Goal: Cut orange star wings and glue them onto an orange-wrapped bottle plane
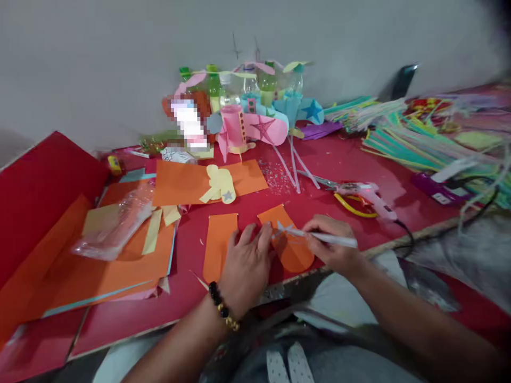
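Note:
My right hand [333, 239] is closed around a white pen [335, 239]. The pen's tip rests at a pale star [284, 227] drawn on an orange paper piece [295, 255] with one rounded end. My left hand [249, 260], a dark beaded bracelet at its wrist, lies flat with fingers spread. Its fingertips touch the near side of that piece, and the hand partly covers a second orange strip [219, 239]. Beyond them, a pale yellow cut-out [220, 183] with a small grey star lies on an orange sheet [179, 183].
Orange sheets [120, 271] and a clear plastic sleeve [115, 229] lie left. Decorated bottles [267, 88] and a pink paper model [233, 125] stand behind. A pink glue gun [369, 197], yellow-handled scissors [355, 210] and coloured pipe cleaners [407, 143] lie right, by the table edge [423, 226].

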Motion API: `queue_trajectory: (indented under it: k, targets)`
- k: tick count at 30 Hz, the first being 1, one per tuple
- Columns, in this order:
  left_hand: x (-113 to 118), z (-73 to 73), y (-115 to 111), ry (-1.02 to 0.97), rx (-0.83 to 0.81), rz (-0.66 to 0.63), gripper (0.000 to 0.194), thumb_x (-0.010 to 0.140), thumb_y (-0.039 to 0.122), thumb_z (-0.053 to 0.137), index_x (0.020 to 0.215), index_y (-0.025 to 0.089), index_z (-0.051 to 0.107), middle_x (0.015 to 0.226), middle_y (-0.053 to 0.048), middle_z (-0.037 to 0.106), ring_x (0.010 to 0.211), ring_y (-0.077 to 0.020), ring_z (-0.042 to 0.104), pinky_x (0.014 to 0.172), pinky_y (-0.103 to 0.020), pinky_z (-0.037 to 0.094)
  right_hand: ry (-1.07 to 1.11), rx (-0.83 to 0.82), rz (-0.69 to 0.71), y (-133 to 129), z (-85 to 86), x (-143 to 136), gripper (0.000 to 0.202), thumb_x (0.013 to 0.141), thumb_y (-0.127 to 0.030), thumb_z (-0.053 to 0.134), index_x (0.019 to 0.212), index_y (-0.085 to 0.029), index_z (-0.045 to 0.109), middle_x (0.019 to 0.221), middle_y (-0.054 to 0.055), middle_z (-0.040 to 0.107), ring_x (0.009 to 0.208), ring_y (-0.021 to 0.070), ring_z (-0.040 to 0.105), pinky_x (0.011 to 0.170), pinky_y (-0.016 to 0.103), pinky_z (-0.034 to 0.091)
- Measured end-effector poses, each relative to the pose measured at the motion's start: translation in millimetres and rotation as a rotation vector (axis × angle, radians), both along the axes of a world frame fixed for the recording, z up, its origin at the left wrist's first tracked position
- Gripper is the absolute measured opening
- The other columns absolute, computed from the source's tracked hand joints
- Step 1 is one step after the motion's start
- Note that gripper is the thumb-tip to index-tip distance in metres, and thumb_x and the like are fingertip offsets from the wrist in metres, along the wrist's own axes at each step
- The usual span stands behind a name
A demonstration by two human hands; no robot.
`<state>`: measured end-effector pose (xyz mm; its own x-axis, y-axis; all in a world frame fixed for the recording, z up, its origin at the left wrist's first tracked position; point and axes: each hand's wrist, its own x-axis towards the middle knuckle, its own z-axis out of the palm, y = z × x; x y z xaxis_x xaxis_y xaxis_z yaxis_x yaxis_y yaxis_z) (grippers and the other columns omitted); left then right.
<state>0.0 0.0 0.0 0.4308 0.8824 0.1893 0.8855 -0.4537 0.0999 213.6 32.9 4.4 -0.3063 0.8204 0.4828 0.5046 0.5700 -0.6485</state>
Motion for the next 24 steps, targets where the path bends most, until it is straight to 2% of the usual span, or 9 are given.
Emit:
queue_trajectory:
  k: [13,21,24]
  targets:
    - [-1.8,0.7,-0.4,-0.006,0.039,-0.014,0.039,0.097,0.029,0.045,0.136,0.021,0.044,0.113,-0.009,0.067,0.123,-0.0282,0.047,0.096,-0.046,0.038,0.024,-0.013,-0.025,-3.8,4.0,0.5,0.007,0.082,-0.015,0.058,0.077,-0.017,0.060,0.066,0.000,0.059,0.058,0.0111,0.052,0.058,0.025,0.040]
    - [-1.8,-0.3,-0.8,-0.011,0.041,-0.013,0.038,0.097,0.028,0.046,0.134,0.021,0.046,0.111,-0.009,0.068,0.123,-0.0289,0.047,0.096,-0.047,0.038,0.017,-0.018,0.041,-2.3,3.1,-0.7,0.006,0.084,-0.014,0.057,0.080,-0.018,0.061,0.070,0.001,0.060,0.061,0.0115,0.054,0.060,0.025,0.041]
    - [-2.0,-0.5,-1.0,-0.021,0.028,-0.007,0.041,0.096,0.028,0.047,0.136,0.020,0.043,0.111,-0.009,0.068,0.124,-0.0289,0.046,0.097,-0.047,0.038,0.012,-0.008,0.118,-1.4,1.9,-0.5,0.006,0.085,-0.014,0.057,0.084,-0.018,0.061,0.072,0.001,0.061,0.063,0.0120,0.055,0.061,0.025,0.042]
